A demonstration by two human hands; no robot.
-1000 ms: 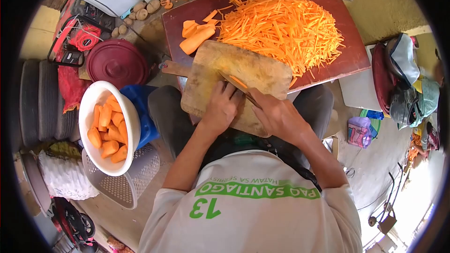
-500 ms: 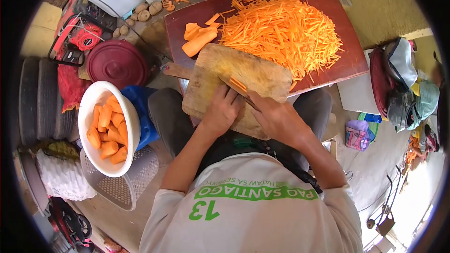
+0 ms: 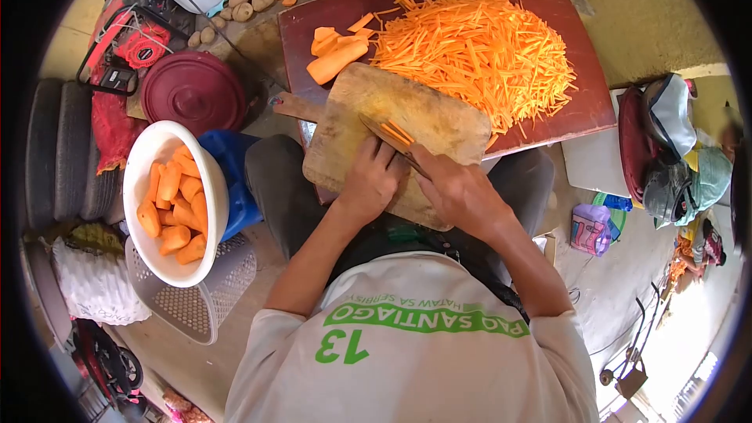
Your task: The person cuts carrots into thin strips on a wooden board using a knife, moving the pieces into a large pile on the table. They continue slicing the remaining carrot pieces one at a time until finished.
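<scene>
My right hand (image 3: 460, 192) grips a knife (image 3: 385, 139), its blade lying slantwise over the wooden cutting board (image 3: 352, 121). Beyond the blade are a few thin carrot strips (image 3: 398, 133). Close to the blade on the near side, my left hand (image 3: 373, 176) has its fingers curled down on the board; whatever is under them is hidden. The board rests on the edge of a dark red table (image 3: 580, 47) and over my lap. A big heap of carrot strips (image 3: 478, 55) covers much of the table, with larger peeled carrot pieces (image 3: 337, 59) to its left.
At my left, a white basin (image 3: 135, 188) of peeled carrots stands over a grey perforated basket (image 3: 219, 298). Near it are a blue container (image 3: 235, 164) and a maroon lid (image 3: 192, 92). Several potatoes (image 3: 241, 11) lie on the floor. Bags (image 3: 670, 117) are piled at right.
The view has shifted slightly. The knife has moved a little relative to the strips, which now lie more spread beside the blade. Both hands stay in nearly the same place.
</scene>
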